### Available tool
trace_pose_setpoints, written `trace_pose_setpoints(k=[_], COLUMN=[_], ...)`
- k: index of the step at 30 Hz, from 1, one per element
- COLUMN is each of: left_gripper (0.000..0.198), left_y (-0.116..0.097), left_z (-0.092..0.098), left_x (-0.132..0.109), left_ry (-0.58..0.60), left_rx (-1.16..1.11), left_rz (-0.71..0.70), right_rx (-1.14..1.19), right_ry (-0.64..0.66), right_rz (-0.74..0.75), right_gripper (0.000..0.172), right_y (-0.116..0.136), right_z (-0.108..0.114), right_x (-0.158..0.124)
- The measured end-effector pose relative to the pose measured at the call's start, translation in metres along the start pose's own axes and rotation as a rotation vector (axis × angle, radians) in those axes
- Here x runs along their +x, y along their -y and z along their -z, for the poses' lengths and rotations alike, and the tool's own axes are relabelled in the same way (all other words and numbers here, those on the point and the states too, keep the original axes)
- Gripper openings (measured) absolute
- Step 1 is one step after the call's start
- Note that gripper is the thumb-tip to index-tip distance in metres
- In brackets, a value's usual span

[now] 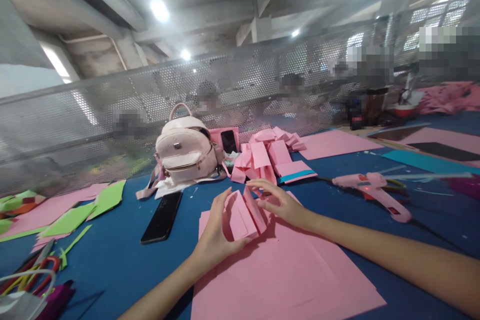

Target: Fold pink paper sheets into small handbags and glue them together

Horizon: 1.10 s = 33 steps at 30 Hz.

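Between my two hands is a folded pink paper piece [242, 217], standing partly upright with its flaps apart. My left hand [221, 232] grips its left side, thumb along the lower front edge and fingers behind. My right hand [283, 205] holds the upper right flap, with the fingers curled over its top. Underneath lies a stack of large pink paper sheets [288, 275]. Just beyond my hands is a heap of folded pink paper pieces [262, 155]. A pink hot glue gun [375, 190] lies to the right, a small red light showing on it.
A black phone [162, 217] lies left of the sheets, before a pale backpack [187, 147]. Scissors [41, 270] and green paper [75, 217] are at the left. Blue card [431, 161] lies far right. A perforated metal screen [240, 77] runs along the back, with people beyond it.
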<state>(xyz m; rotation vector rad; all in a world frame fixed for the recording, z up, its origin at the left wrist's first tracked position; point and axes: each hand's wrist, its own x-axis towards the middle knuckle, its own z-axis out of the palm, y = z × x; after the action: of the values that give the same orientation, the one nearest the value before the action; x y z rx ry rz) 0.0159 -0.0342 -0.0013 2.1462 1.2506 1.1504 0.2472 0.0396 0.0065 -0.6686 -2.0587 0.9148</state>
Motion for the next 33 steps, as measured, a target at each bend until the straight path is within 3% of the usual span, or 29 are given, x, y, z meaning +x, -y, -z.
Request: trace_pose_setpoints(k=[9, 13, 20, 33], left_gripper=[0.113, 0.117, 0.117, 0.114], left_y=[0.0, -0.001, -0.005, -0.005], left_z=[-0.001, -0.002, -0.001, -0.002], left_x=[-0.005, -0.008, -0.008, -0.01], left_ry=[0.016, 0.008, 0.026, 0.045], left_rx=[0.115, 0.164, 0.121, 0.103], left_rz=[-0.107, -0.16, -0.19, -0.146], right_rx=[-0.4, -0.555, -0.799, -0.832], right_ry=[0.027, 0.051, 0.014, 0.091], right_rz=[0.438, 0.563, 0.934, 0.963], right_gripper=[0.031, 0.031, 0.035, 0.035], right_y=[0.017, 0.016, 0.012, 0.011], right_z=[-0.002, -0.001, 0.008, 0.005], right_x=[-0.012, -0.012, -0.005, -0.007])
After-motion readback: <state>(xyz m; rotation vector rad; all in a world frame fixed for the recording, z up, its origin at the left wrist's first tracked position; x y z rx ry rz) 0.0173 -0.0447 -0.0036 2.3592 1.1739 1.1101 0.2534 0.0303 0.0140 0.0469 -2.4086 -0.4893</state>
